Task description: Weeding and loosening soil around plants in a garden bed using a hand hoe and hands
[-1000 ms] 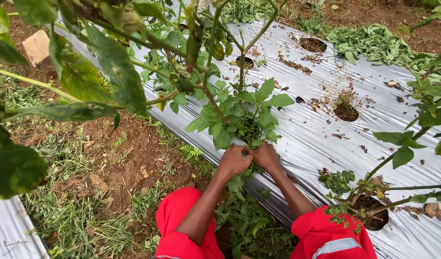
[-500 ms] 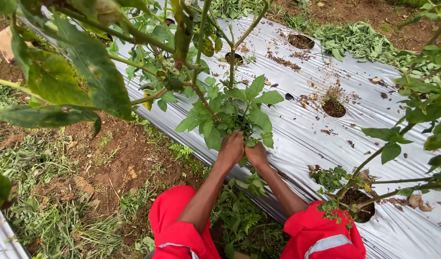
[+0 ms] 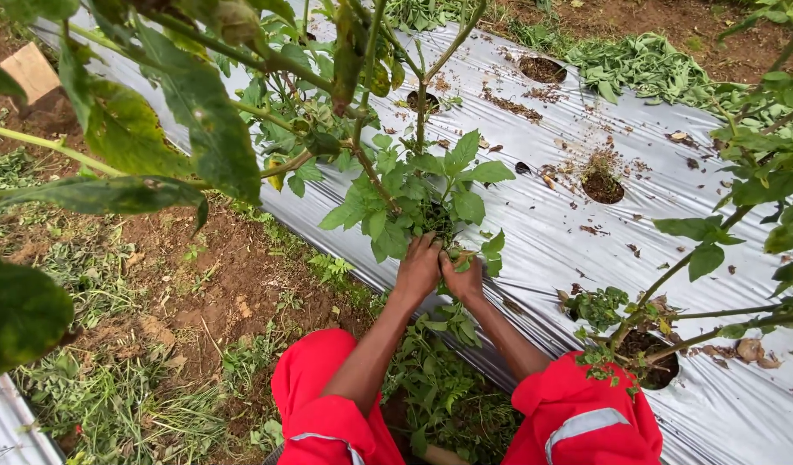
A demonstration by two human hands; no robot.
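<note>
1. Silver plastic mulch sheet [image 3: 534,232] stretches ahead and to the right of my fingers, covering the raised bed.
2. Both hands are pushed into the base of a leafy green plant [image 3: 418,194]; its leaves fan out just above and around my knuckles.
3. My left hand [image 3: 419,269] has its fingers pressed together and curled around the stems low down.
4. My right hand [image 3: 463,277] touches the left one; its fingers are buried among leaves, so I cannot tell whether they pinch anything.
5. Beyond my fingers, well apart, lies a soil-filled planting hole [image 3: 603,185].
6. Left of my fingers is bare red-brown soil [image 3: 233,275] with scattered weeds.
7. Red sleeves [image 3: 323,413] cover my upper arms.
</note>
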